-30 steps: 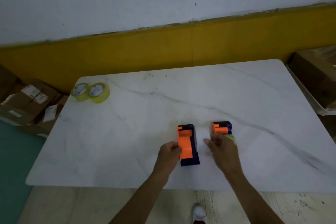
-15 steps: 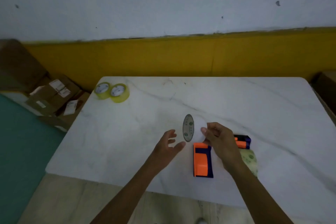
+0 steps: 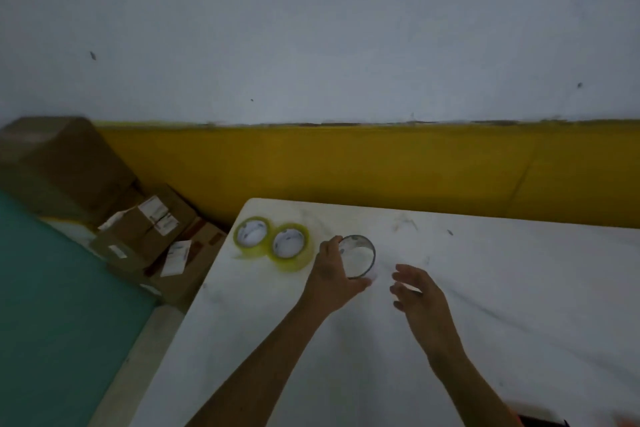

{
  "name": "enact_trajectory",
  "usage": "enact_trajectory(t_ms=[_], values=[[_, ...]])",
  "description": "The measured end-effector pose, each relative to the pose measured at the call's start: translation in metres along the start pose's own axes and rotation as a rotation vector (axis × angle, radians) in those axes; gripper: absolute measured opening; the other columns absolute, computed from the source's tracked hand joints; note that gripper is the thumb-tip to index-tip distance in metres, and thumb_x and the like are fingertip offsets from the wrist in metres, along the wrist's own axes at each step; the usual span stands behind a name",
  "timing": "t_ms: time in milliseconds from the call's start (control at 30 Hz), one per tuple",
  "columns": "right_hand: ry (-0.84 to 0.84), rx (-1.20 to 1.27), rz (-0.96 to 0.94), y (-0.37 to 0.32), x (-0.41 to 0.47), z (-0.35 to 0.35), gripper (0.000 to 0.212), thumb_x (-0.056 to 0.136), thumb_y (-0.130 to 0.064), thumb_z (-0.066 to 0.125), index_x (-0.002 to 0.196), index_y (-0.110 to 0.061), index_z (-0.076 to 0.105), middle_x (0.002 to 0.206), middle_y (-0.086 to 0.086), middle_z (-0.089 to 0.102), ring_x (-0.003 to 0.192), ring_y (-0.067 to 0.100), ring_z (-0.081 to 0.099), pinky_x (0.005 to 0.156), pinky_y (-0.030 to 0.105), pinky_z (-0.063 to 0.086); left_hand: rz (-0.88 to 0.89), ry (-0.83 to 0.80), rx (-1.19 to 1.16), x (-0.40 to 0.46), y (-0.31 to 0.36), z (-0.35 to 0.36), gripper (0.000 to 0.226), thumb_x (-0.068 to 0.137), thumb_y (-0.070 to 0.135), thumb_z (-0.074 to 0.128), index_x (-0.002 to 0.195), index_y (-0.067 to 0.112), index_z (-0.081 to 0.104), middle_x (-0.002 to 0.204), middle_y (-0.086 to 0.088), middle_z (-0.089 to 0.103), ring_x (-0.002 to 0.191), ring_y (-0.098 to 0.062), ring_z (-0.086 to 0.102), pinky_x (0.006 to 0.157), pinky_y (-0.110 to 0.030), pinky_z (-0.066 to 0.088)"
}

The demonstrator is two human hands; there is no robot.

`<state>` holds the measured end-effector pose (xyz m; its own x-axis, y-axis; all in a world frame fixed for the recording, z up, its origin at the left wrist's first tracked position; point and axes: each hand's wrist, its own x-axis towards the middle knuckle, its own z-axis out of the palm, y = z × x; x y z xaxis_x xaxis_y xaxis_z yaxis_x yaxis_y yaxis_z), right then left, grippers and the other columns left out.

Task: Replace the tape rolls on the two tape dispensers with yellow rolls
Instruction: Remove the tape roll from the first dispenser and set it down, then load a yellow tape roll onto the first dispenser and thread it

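Two yellow tape rolls [image 3: 251, 236] [image 3: 291, 246] lie flat side by side near the far left corner of the white marble table [image 3: 519, 288]. My left hand [image 3: 334, 274] is shut on a clear tape roll [image 3: 360, 255], held on or just above the table right of the yellow rolls. My right hand [image 3: 414, 291] hovers beside it, fingers apart and holding nothing. Only a dark and orange sliver of a dispenser [image 3: 540, 421] shows at the bottom right edge; the rest of both dispensers is out of frame.
Several cardboard boxes [image 3: 149, 229] are stacked on the floor left of the table, below a yellow wall band [image 3: 381, 170]. A teal surface [image 3: 52, 288] fills the lower left. The table's left edge runs close to the yellow rolls.
The clear roll passed from my right hand to my left and moved far left toward the yellow rolls. My view swung left, so the dispensers dropped out of frame.
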<state>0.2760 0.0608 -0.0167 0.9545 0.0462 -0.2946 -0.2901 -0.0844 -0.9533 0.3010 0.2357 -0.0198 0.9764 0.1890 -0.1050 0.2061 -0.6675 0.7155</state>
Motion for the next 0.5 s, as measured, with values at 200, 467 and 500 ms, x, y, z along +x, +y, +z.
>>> enact_trajectory(t_ms=[200,467,500], values=[[-0.047,-0.097,0.011,0.005,0.055,0.04,0.024,0.092,-0.01,0.052,0.106,-0.026,0.063,0.113,0.0,0.066,0.104,0.02,0.065,0.095,0.037,0.053,0.054,-0.136,0.171,0.054,-0.046,0.025,0.104,0.065,0.038,0.083,0.145,0.005,0.025,0.141,-0.015,0.039,0.13,-0.03,0.043,0.102,-0.035,0.043],[-0.106,0.054,0.046,-0.007,0.063,0.052,0.025,0.088,0.004,0.051,0.107,-0.003,0.066,0.109,0.012,0.069,0.098,0.024,0.066,0.081,0.026,0.052,0.252,0.249,0.256,0.04,-0.112,-0.029,0.064,0.077,0.022,0.06,0.136,0.004,0.042,0.139,-0.015,0.046,0.133,-0.03,0.036,0.114,-0.043,0.03],[-0.123,0.086,0.06,-0.009,0.063,0.052,0.022,0.09,0.001,0.051,0.105,-0.003,0.066,0.107,0.014,0.07,0.095,0.025,0.067,0.08,0.028,0.052,0.222,0.258,0.344,0.044,-0.129,-0.037,0.061,0.071,0.016,0.062,0.129,0.003,0.049,0.132,-0.018,0.053,0.128,-0.035,0.044,0.111,-0.049,0.033]])
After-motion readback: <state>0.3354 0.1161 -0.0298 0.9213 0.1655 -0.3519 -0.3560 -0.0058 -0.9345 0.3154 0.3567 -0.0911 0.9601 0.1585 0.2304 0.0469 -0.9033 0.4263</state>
